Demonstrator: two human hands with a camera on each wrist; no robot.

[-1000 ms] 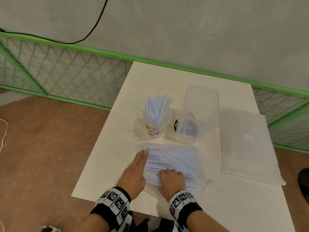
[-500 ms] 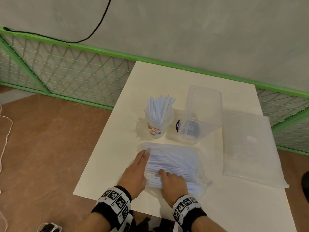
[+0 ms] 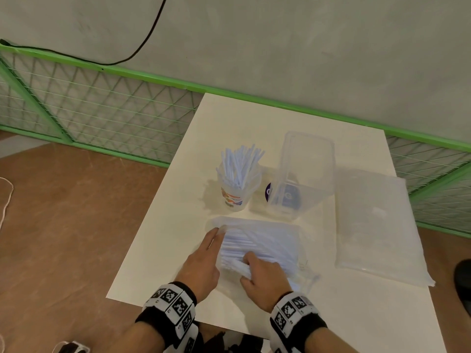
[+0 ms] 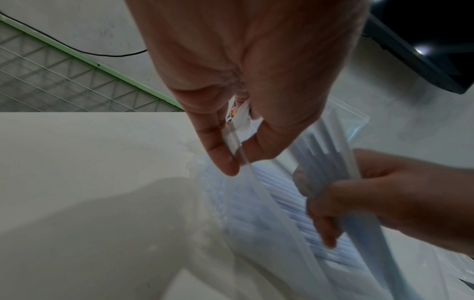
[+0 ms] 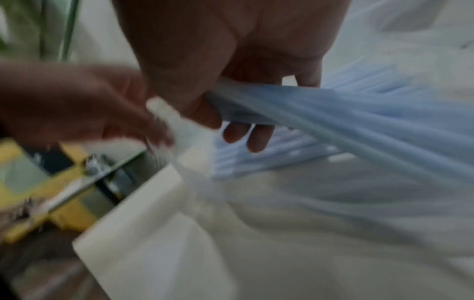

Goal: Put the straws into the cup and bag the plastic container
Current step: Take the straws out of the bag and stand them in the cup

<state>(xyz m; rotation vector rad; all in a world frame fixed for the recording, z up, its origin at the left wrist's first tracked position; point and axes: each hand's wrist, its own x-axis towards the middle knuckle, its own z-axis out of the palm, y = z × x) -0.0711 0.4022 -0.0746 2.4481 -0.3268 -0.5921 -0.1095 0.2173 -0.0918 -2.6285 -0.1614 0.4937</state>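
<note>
A clear packet of pale blue straws (image 3: 265, 247) lies near the front of the white table (image 3: 254, 123). My left hand (image 3: 204, 261) pinches the packet's open left edge (image 4: 237, 146) between thumb and fingers. My right hand (image 3: 262, 276) grips a bundle of straws (image 5: 333, 113) and has it partly out of the packet. Behind stands a printed cup (image 3: 235, 192) holding several straws. To its right stands a clear plastic container (image 3: 303, 174), and further right lies a flat stack of clear bags (image 3: 377, 225).
A green wire fence (image 3: 102, 108) runs behind and left of the table, with a black cable (image 3: 142, 44) on the wall. Brown floor (image 3: 63, 225) lies at left. A dark round sticker (image 3: 267, 192) shows at the container's base.
My right hand has closed round a bundle of straws and drawn it back toward me out of the packet. The left hand stays at the packet's left edge.
</note>
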